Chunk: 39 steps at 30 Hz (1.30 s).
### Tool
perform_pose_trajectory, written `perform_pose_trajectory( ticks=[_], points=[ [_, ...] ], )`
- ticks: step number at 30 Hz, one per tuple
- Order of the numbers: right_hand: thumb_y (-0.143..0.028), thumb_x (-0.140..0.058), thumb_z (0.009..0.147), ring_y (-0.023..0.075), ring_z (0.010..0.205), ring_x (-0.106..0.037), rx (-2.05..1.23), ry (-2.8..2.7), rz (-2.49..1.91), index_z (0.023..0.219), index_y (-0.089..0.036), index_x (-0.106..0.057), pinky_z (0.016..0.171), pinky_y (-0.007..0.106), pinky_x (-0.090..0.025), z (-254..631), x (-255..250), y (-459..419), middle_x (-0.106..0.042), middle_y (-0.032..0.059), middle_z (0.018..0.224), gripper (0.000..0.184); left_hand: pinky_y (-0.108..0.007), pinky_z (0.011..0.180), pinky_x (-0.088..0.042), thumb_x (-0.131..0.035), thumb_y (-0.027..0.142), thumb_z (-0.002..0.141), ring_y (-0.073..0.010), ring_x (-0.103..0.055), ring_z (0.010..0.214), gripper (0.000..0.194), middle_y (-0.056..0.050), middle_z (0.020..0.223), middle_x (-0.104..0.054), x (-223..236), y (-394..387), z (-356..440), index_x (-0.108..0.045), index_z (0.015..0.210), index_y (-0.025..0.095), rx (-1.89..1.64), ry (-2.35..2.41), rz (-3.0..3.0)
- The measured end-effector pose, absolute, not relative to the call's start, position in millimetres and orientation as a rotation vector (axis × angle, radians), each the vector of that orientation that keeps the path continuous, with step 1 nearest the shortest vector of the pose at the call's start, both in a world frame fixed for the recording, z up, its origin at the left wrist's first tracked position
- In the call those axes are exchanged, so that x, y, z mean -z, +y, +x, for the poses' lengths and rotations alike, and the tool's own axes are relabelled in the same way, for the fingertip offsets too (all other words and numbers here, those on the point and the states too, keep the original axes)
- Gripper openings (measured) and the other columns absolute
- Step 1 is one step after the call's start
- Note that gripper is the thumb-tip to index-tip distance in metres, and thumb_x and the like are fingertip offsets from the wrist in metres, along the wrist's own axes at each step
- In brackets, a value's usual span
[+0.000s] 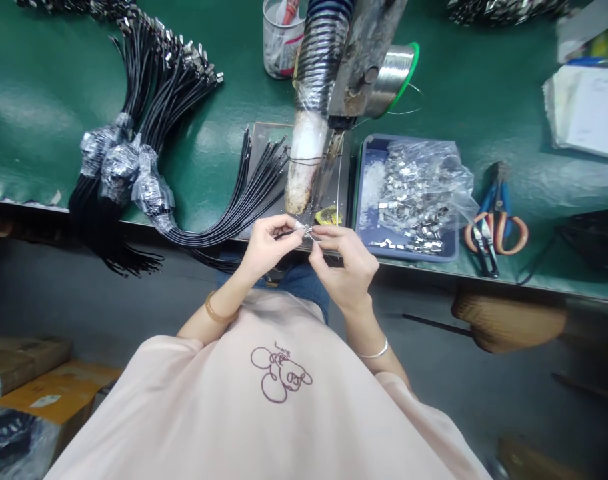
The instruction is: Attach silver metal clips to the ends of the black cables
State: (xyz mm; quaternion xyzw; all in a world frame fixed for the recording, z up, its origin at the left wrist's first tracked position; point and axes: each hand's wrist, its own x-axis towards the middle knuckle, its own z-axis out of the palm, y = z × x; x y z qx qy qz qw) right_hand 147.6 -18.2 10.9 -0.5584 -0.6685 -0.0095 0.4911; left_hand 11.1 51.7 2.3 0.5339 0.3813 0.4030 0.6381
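Observation:
My left hand [275,245] is closed in a pinch at the table's front edge, with a bit of dark cable showing between its fingers. Facing it, my right hand [348,263] pinches a small silvery metal clip [308,231]; the fingertips of both hands nearly meet there, and fine detail is too small to make out. Just beyond the left hand, a fan of loose black cables [224,217] lies over a flat plate [267,137]. A blue tray [409,253] of small metal clips, partly in a clear bag, sits beyond the right hand.
An extraction hose [309,137] on a rusty bracket hangs close above the hands. Near it are a solder wire spool [391,83] and a plastic cup [279,40]. Wrapped cable bundles [119,160] lie left; pliers [499,207] and papers [587,110] lie right.

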Motion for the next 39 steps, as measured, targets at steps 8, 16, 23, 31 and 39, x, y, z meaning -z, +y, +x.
perform_pose_trajectory(
  ticks=[8,16,23,31,39],
  points=[
    [-0.008,-0.064,0.085,0.0165,0.082,-0.075,0.01,-1.62,-1.382,0.081,-0.024,-0.057,0.074,0.031,-0.062,149,-9,-19,-0.077,0.0027,0.09,0.018,-0.02,0.057,-0.043,-0.076,0.03,0.07,-0.0093,-0.054,0.061,0.019,0.001,0.063,-0.061,-2,49,12,-0.066,0.066,0.014,-0.919,0.894,1.241],
    [-0.007,-0.065,0.084,0.0177,0.086,-0.076,0.029,-1.626,-1.371,0.08,-0.024,-0.056,0.075,0.032,-0.063,150,-14,-15,-0.077,0.0042,0.094,0.019,-0.02,0.057,-0.045,-0.072,0.028,0.072,-0.0089,-0.055,0.06,0.014,0.001,0.066,-0.065,-6,47,16,-0.067,0.068,0.015,-1.021,0.916,1.261],
    [-0.008,-0.064,0.086,0.0176,0.082,-0.076,0.002,-1.634,-1.374,0.08,-0.024,-0.056,0.073,0.032,-0.063,151,-12,-21,-0.077,0.0035,0.092,0.018,-0.019,0.053,-0.043,-0.072,0.03,0.071,-0.0079,-0.051,0.056,0.017,0.001,0.063,-0.062,-4,42,14,-0.066,0.067,0.015,-0.983,0.939,1.275],
    [-0.011,-0.065,0.087,0.0153,0.077,-0.075,-0.094,-1.563,-1.403,0.081,-0.022,-0.061,0.069,0.027,-0.062,154,-16,-27,-0.077,0.0015,0.086,0.014,-0.019,0.055,-0.044,-0.074,0.03,0.07,-0.0087,-0.052,0.058,0.018,0.001,0.063,-0.061,-8,36,12,-0.065,0.066,0.014,-0.878,0.898,1.263],
    [-0.034,-0.066,0.09,0.0084,0.036,-0.047,0.293,-1.147,-1.384,0.088,-0.024,-0.063,0.038,0.023,-0.033,179,-36,-47,-0.053,-0.0078,0.054,0.01,-0.02,0.051,-0.034,-0.079,0.038,0.071,-0.0055,-0.039,0.052,0.034,0.004,0.054,-0.049,-14,18,-3,-0.059,0.058,0.013,-0.376,0.6,1.261]
  ],
)
